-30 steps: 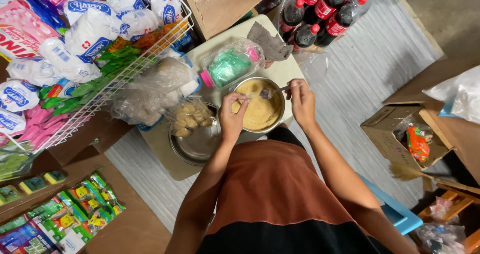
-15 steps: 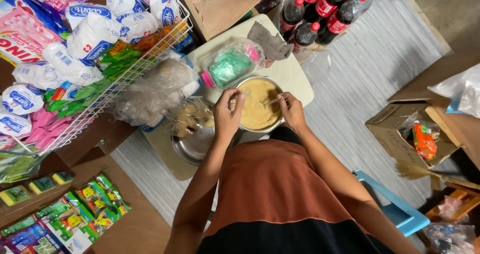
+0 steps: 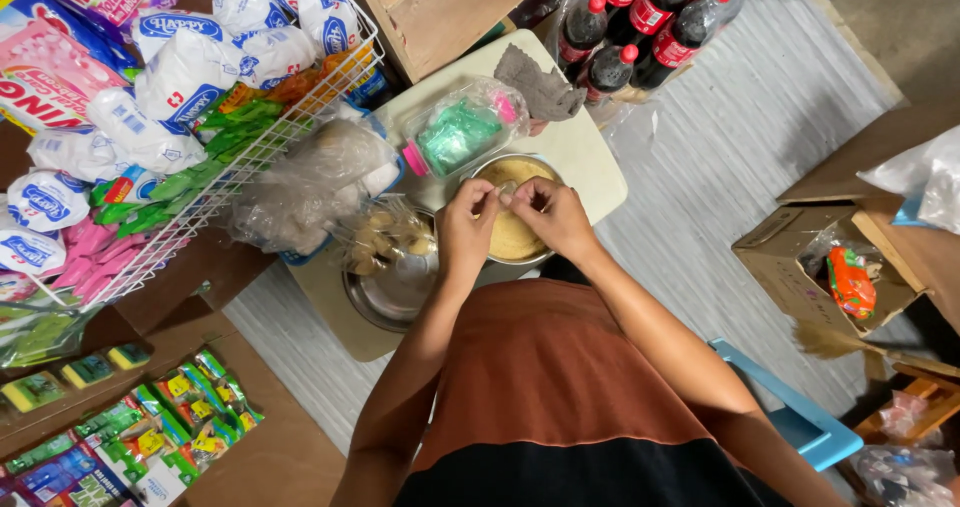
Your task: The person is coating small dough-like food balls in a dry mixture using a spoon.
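- The left hand [image 3: 466, 229] and the right hand [image 3: 548, 213] meet over the metal bowl [image 3: 513, 229], fingertips drawn together around something small and pale held between them; it is too small to tell what it is.
- The fingers of both hands are curled in and pinching, not spread.
- The metal bowl holds a yellowish paste and sits near the middle of the cream desk [image 3: 580, 157], close to its near edge.
- Just left of that bowl, a second, wider metal bowl [image 3: 392, 292] stands at the desk's near-left corner, with a clear bag of brownish lumps [image 3: 385, 235] resting on its rim.
- Beyond the bowls, toward the far edge, lies a clear plastic bag with green contents [image 3: 462, 132], and a grey cloth [image 3: 540, 85] is at the far edge itself.
- A crumpled clear bag [image 3: 300, 182] lies at the desk's left edge, against a white wire basket [image 3: 255, 147] of packaged goods.
- Dark soda bottles with red caps [image 3: 640, 27] stand past the far-right corner, off the desk.
- An open cardboard box [image 3: 800, 257] sits on the floor well to the right.
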